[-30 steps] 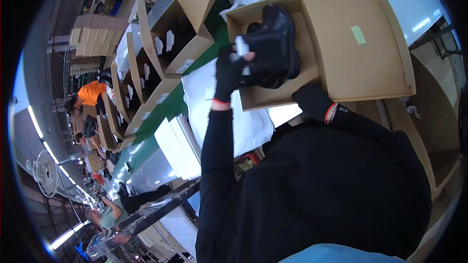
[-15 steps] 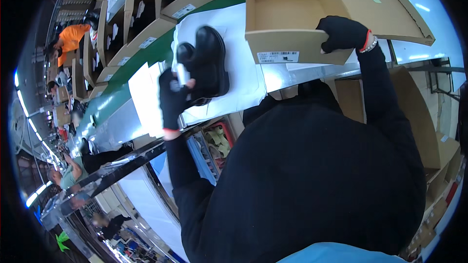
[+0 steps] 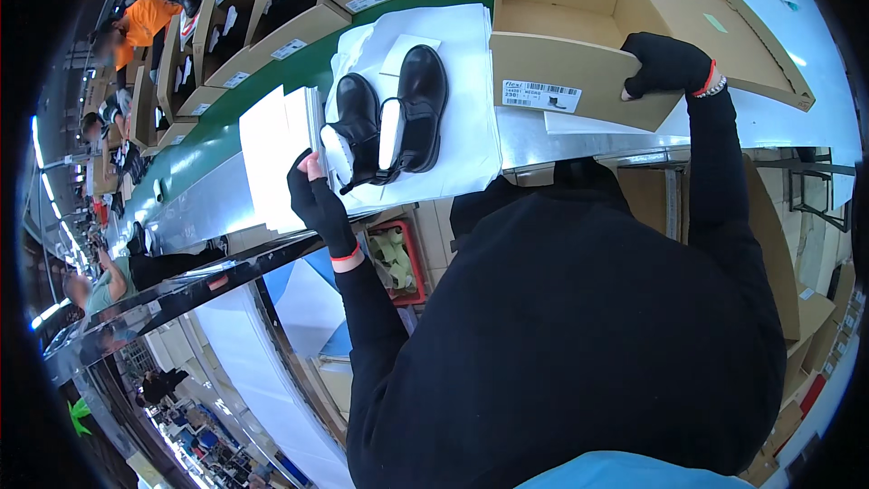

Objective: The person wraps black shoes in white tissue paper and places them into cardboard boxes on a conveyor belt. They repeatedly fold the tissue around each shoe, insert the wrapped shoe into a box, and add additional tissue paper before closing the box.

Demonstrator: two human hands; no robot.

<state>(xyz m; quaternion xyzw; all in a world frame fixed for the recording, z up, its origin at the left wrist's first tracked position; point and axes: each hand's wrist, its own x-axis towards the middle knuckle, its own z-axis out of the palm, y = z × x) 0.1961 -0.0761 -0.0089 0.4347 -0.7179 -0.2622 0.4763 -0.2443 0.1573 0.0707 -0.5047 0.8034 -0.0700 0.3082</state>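
At the workbench's [image 3: 529, 154] near edge, our right hand [image 3: 670, 65] is clamping its fingers on the shoebox's [image 3: 588, 68] wall. Our left hand [image 3: 322, 208] is hanging beside ankle boots [image 3: 422, 104] lying toward the white paper's [image 3: 471, 109] left edge; whether its fingers are meeting, we cannot tell.

printed label [image 3: 541, 97] on cardboard box [image 3: 611, 91]

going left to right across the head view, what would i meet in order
Person in orange → white paper stack → first black boot → second black boot → white box label → right hand
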